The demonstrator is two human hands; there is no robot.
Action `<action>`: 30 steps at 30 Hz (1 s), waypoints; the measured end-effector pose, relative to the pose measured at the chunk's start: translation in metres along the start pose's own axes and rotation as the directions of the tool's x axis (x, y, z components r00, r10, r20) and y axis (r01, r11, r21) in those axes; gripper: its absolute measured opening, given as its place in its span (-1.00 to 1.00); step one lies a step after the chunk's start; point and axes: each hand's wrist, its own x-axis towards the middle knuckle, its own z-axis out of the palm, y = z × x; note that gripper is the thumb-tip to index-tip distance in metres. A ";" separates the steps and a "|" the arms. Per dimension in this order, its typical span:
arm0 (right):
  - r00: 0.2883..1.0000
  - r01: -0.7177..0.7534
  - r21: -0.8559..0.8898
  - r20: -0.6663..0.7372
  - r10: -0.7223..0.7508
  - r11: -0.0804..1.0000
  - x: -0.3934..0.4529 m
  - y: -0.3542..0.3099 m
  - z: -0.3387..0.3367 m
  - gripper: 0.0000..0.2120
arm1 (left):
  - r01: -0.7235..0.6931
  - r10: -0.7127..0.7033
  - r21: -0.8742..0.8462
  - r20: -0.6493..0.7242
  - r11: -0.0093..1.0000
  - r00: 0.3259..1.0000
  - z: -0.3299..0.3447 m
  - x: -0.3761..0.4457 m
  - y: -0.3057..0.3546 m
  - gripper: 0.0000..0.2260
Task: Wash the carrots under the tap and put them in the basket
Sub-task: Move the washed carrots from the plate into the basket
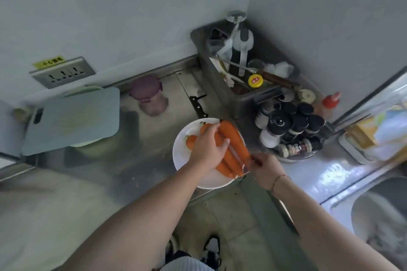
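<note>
On the white plate (pixel 187 167), the left hand (pixel 207 147) grips the carrots (pixel 233 138) from above while the right hand (pixel 267 169), at four o'clock, pinches their tips.

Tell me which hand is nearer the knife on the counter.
Left. The left hand lies over the carrots on the plate, just below the knife. The right hand pinches the carrot tips at the plate's far side, further from it.
</note>
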 end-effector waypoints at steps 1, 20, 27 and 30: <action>0.999 0.037 0.032 0.010 -0.037 0.999 -0.004 0.005 -0.005 -0.80 | 0.037 -0.039 -0.047 -0.047 0.998 0.998 -0.001 0.006 0.004 -0.50; 0.982 0.013 0.472 -0.173 0.078 0.881 -0.243 0.136 -0.126 -0.78 | -0.139 0.342 -0.571 0.263 0.809 0.902 0.136 -0.104 0.203 -0.64; 0.812 -0.064 0.606 -0.430 0.394 0.793 -0.360 0.264 -0.157 -0.72 | -0.294 0.571 -0.543 0.459 0.787 0.681 0.276 -0.227 0.320 -0.68; 0.684 -0.166 0.602 -0.500 0.531 0.781 -0.421 0.315 -0.166 -0.79 | -0.374 0.632 -0.515 0.552 0.771 0.544 0.329 -0.287 0.357 -0.70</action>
